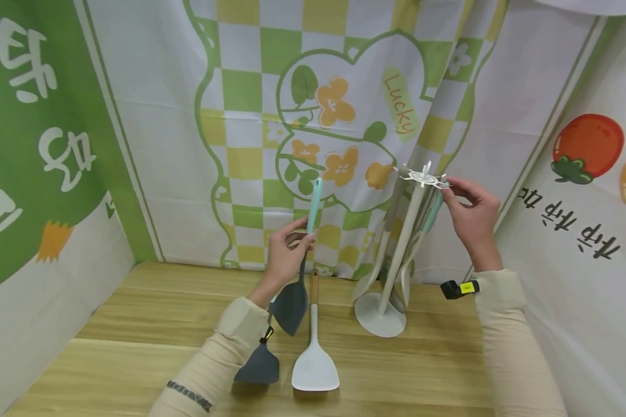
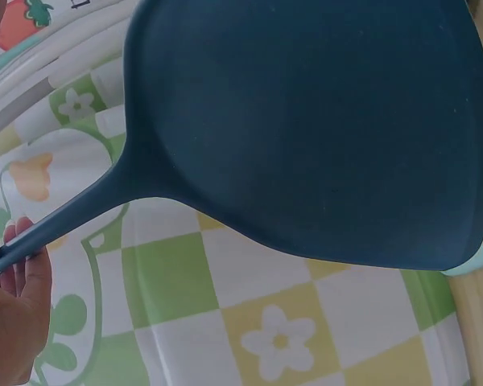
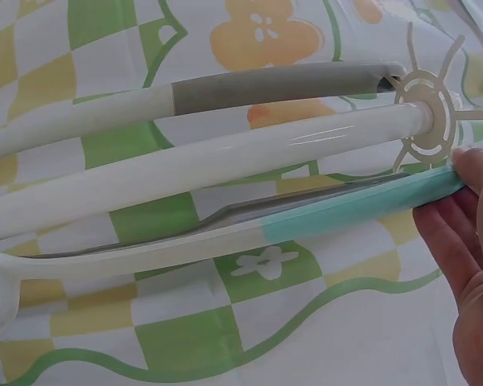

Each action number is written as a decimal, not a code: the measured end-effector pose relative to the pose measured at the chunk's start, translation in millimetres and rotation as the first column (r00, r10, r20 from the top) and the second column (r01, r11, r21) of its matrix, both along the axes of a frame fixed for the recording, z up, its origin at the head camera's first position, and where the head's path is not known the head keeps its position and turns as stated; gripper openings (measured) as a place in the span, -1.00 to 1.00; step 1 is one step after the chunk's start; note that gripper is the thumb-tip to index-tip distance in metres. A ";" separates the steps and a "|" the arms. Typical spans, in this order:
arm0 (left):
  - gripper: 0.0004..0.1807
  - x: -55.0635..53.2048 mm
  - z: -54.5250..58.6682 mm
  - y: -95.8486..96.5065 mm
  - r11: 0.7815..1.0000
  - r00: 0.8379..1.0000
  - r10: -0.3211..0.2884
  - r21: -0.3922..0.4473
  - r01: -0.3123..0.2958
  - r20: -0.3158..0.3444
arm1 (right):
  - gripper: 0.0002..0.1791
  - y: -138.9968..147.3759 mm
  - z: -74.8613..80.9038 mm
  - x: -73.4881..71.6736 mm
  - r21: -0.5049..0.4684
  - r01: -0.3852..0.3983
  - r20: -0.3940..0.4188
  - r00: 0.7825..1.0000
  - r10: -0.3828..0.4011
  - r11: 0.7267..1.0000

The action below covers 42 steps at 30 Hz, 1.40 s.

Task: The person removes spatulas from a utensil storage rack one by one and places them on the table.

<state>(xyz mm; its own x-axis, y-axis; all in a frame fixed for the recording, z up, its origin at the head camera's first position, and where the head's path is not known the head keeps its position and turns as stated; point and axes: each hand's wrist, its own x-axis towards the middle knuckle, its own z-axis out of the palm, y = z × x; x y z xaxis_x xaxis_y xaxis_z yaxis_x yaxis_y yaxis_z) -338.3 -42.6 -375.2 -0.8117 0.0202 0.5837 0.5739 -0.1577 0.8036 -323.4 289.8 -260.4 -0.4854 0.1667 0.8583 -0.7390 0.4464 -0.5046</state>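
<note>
Likely hanging: right hand (image 1: 472, 211) pinches teal-white utensil (image 1: 431, 214) at white spoked rack (image 1: 403, 243), 4 o'clock (presumably seating next); left hand (image 1: 286, 250) grips teal-grey spatula (image 1: 291, 304).

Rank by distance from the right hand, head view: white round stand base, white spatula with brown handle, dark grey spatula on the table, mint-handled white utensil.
From the right hand:
1. Mint-handled white utensil: in its grip
2. White round stand base: lower left
3. White spatula: further left
4. Dark grey spatula: farthest left, partly hidden
</note>
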 end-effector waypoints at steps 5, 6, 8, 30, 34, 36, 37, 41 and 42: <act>-0.56 0.0 -2.8 -6.9 1.000 1.000 0.004 -0.001 -0.004 0.009 | -0.78 -2.8 1.1 0.7 -0.033 0.003 0.014 1.000 -0.002 0.999; -0.56 -0.3 -3.3 -8.3 1.000 1.000 0.003 0.000 -0.003 0.005 | -0.79 -3.2 0.8 -0.2 -0.037 0.005 0.015 1.000 -0.004 0.999; -0.56 -0.6 -4.5 -11.6 1.000 1.000 0.005 0.002 -0.005 -0.003 | -0.79 -4.2 0.1 -2.2 -0.037 0.015 0.011 1.000 -0.014 0.999; -0.54 0.9 -16.8 -48.6 0.998 0.997 0.066 0.000 -0.066 0.028 | -0.80 11.1 -18.6 -34.7 -0.112 -0.029 0.001 1.000 0.029 0.993; -0.57 2.0 -17.6 -53.8 0.996 0.996 0.090 0.003 -0.090 0.020 | -0.79 10.5 -17.9 -35.1 -0.110 -0.031 -0.002 1.000 0.031 0.993; -0.58 2.3 -18.7 -56.6 0.995 0.995 0.101 -0.006 -0.101 0.016 | -0.79 10.6 -18.2 -35.5 -0.115 -0.038 0.001 0.999 0.038 0.993; -0.58 2.5 -19.4 -58.0 0.994 0.994 0.105 -0.008 -0.104 0.016 | -0.79 10.9 -18.6 -35.7 -0.118 -0.040 0.003 0.999 0.041 0.992; -0.56 3.5 -22.4 -63.6 0.993 0.993 0.116 -0.015 -0.116 0.027 | -0.79 11.3 -20.0 -35.0 -0.135 -0.057 0.008 0.998 0.059 0.989; -0.56 3.8 -23.1 -64.9 0.993 0.993 0.116 -0.013 -0.116 0.030 | -0.79 10.8 -20.0 -34.1 -0.137 -0.062 0.008 0.998 0.064 0.989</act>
<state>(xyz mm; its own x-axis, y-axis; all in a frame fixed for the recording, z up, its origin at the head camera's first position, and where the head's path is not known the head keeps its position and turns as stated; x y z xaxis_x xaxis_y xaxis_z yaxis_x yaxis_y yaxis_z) -334.6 -107.5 -398.3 -0.8267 -0.0687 0.5584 0.5625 -0.0824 0.8227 -357.5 300.6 -280.4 -0.5091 0.2512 0.8232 -0.7566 0.3253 -0.5672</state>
